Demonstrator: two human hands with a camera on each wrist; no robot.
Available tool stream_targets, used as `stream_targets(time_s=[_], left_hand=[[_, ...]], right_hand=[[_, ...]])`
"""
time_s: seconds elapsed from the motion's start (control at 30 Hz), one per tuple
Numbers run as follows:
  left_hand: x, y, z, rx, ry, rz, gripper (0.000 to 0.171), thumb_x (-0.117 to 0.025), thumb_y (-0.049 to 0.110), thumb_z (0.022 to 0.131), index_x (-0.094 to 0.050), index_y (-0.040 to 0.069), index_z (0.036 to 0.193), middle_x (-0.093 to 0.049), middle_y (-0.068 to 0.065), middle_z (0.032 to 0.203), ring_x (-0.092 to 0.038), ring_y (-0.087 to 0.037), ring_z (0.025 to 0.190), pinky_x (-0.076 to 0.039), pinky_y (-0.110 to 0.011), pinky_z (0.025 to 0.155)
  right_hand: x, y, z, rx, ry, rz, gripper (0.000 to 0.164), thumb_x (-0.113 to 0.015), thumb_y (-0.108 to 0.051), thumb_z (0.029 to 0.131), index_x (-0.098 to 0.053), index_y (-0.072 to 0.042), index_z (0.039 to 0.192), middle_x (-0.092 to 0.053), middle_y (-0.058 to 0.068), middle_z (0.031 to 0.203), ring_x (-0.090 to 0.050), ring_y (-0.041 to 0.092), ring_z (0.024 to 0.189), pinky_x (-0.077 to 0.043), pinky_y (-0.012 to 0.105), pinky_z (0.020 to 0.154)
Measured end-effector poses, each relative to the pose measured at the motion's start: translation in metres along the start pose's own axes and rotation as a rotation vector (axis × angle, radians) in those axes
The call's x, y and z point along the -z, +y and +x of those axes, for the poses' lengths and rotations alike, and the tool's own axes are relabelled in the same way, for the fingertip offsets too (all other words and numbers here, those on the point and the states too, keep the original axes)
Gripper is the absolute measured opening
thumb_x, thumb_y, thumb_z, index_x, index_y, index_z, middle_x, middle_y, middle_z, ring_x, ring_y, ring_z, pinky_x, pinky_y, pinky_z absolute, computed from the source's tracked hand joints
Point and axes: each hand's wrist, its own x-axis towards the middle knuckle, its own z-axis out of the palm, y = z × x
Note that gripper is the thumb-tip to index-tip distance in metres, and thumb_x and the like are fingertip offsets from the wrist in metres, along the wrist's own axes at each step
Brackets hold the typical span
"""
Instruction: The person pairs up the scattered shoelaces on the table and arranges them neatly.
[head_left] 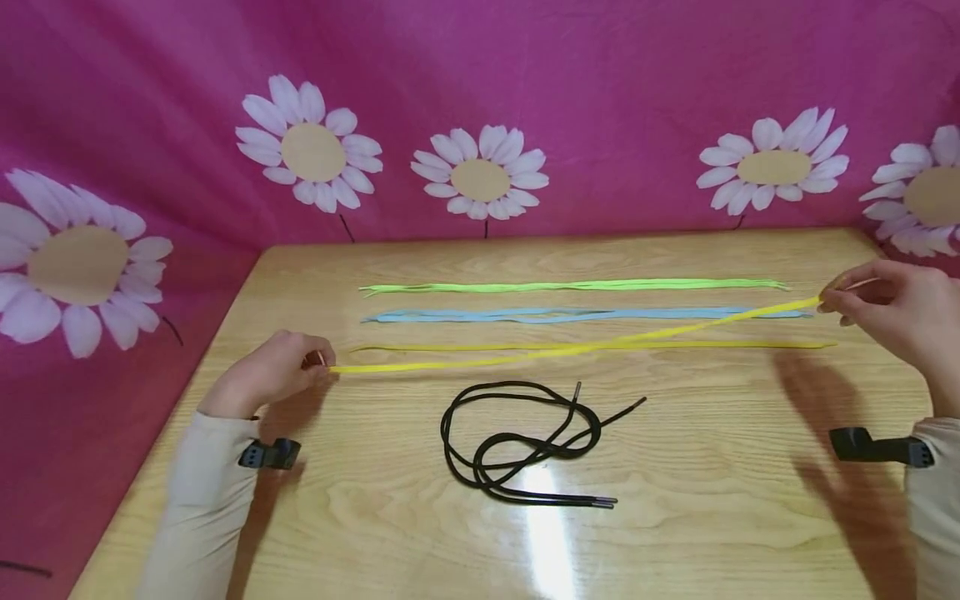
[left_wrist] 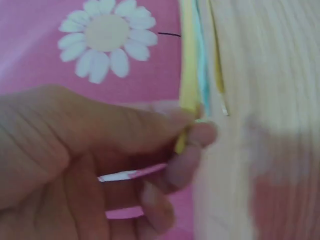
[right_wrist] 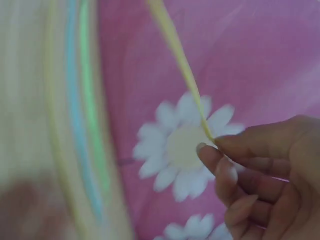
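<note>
A flat yellow shoelace [head_left: 480,362] is stretched between both hands, its right side higher in the head view. My left hand [head_left: 281,371] pinches one end between thumb and fingers, as the left wrist view shows close up on the yellow shoelace [left_wrist: 188,65]. At the other end, my right hand [head_left: 900,312] pinches the lace with thumb and fingertip. Behind it, a second yellow shoelace [head_left: 720,344] lies straight along the table, partly crossed by the held one. Farther back are the light blue shoelaces [head_left: 465,316] and the lime green shoelaces [head_left: 480,287], laid in parallel rows.
Black round shoelaces [head_left: 536,442] lie loosely looped on the wooden table [head_left: 360,517], nearer the front. A pink cloth [head_left: 600,75] with white daisies hangs behind the table and down its left side. Each wrist wears a black strap-mounted camera.
</note>
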Motion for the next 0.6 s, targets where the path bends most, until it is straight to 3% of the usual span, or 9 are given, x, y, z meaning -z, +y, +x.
stream_targets(time_s=[0.07, 0.13, 0.2, 0.27, 0.33, 0.4, 0.5, 0.6], left_hand=[[-0.003, -0.004, 0.006, -0.006, 0.045, -0.012, 0.005, -0.063, -0.002, 0.088, -0.067, 0.001, 0.088, -0.063, -0.004, 0.075, -0.053, -0.015, 0.066, -0.045, -0.032, 0.06], [-0.008, -0.008, 0.012, 0.003, 0.094, -0.027, 0.006, -0.063, -0.002, 0.089, -0.069, 0.001, 0.088, -0.064, -0.005, 0.077, -0.053, -0.015, 0.067, -0.045, -0.032, 0.061], [-0.014, -0.011, 0.019, -0.002, 0.15, -0.031, 0.007, -0.063, -0.002, 0.09, -0.07, 0.001, 0.087, -0.065, -0.006, 0.079, -0.054, -0.017, 0.068, -0.046, -0.034, 0.063], [-0.019, -0.013, 0.025, -0.008, 0.185, -0.049, 0.008, -0.062, -0.001, 0.091, -0.07, 0.002, 0.088, -0.067, -0.007, 0.081, -0.055, -0.018, 0.071, -0.047, -0.036, 0.067], [-0.025, -0.016, 0.03, -0.015, 0.202, -0.077, 0.008, -0.061, 0.0, 0.092, -0.069, 0.002, 0.089, -0.067, -0.007, 0.084, -0.057, -0.02, 0.075, -0.047, -0.038, 0.07], [-0.031, -0.019, 0.033, -0.015, 0.207, -0.101, 0.008, -0.061, 0.002, 0.093, -0.068, 0.003, 0.09, -0.067, -0.007, 0.085, -0.057, -0.02, 0.077, -0.047, -0.039, 0.072], [-0.037, -0.022, 0.037, -0.008, 0.209, -0.13, 0.007, -0.061, 0.005, 0.094, -0.068, 0.005, 0.091, -0.066, -0.005, 0.085, -0.057, -0.019, 0.076, -0.046, -0.037, 0.072], [-0.041, -0.023, 0.041, -0.004, 0.213, -0.142, 0.006, -0.063, 0.007, 0.093, -0.068, 0.006, 0.09, -0.065, -0.004, 0.083, -0.055, -0.018, 0.076, -0.045, -0.036, 0.073]], right_hand=[[-0.006, 0.021, 0.002, -0.06, -0.012, 0.019, 0.02, -0.055, -0.008, 0.097, -0.06, 0.011, 0.096, -0.067, 0.013, 0.066, -0.047, -0.011, 0.049, -0.041, 0.014, 0.047], [-0.009, 0.034, 0.004, -0.117, -0.043, 0.001, 0.026, -0.051, -0.013, 0.099, -0.06, 0.011, 0.097, -0.069, 0.017, 0.071, -0.048, -0.008, 0.05, -0.041, 0.016, 0.049], [-0.013, 0.047, 0.006, -0.165, -0.071, -0.019, 0.032, -0.05, -0.019, 0.1, -0.061, 0.01, 0.1, -0.07, 0.013, 0.072, -0.051, -0.006, 0.052, -0.04, 0.019, 0.051], [-0.016, 0.059, 0.008, -0.205, -0.083, -0.038, 0.038, -0.05, -0.026, 0.099, -0.063, 0.01, 0.102, -0.07, 0.008, 0.07, -0.052, -0.004, 0.052, -0.04, 0.025, 0.062], [-0.018, 0.07, 0.009, -0.211, -0.105, -0.047, 0.044, -0.051, -0.029, 0.098, -0.062, 0.012, 0.107, -0.071, 0.009, 0.072, -0.052, -0.002, 0.054, -0.039, 0.028, 0.063], [-0.021, 0.085, 0.011, -0.24, -0.103, -0.055, 0.042, -0.053, -0.036, 0.096, -0.068, 0.003, 0.097, -0.068, 0.0, 0.067, -0.051, -0.001, 0.055, -0.04, 0.03, 0.062], [-0.025, 0.103, 0.011, -0.286, -0.123, -0.014, 0.044, -0.052, -0.039, 0.096, -0.068, 0.001, 0.096, -0.065, -0.006, 0.065, -0.052, 0.004, 0.059, -0.041, 0.029, 0.052], [-0.026, 0.109, 0.01, -0.333, -0.174, -0.002, 0.051, -0.049, -0.037, 0.097, -0.062, 0.011, 0.104, -0.065, 0.001, 0.07, -0.054, 0.01, 0.063, -0.042, 0.029, 0.053]])
